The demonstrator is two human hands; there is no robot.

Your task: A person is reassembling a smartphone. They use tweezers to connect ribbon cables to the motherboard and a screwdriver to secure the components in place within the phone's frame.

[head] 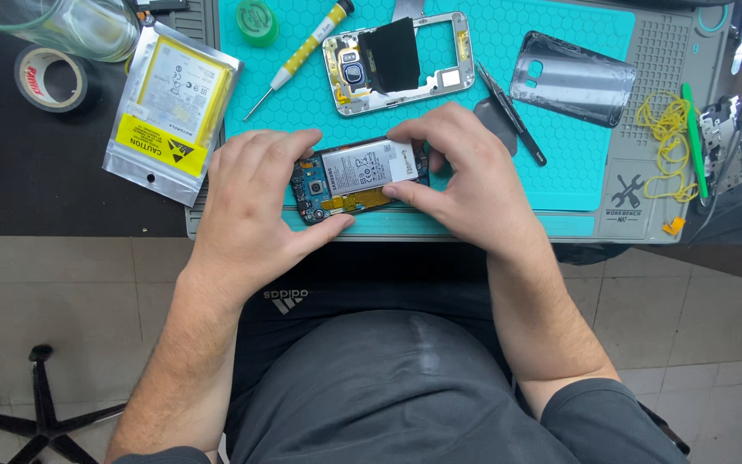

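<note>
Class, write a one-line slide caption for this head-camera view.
Both hands, left hand and right hand, grip an opened phone over a teal mat, screwdriver nearby.

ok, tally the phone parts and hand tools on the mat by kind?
Opened phone, held by left hand and right hand: 1
Mid frame: 1
Back cover: 1
Screwdriver: 1
Tweezers: 1
Total: 5

Bare teal mat (508, 51) between metal frame (457, 51) and back cover (573, 79), tweezers (513, 116) just beyond right hand (465, 176), screwdriver (298, 60) beyond left hand (251, 202)
</note>
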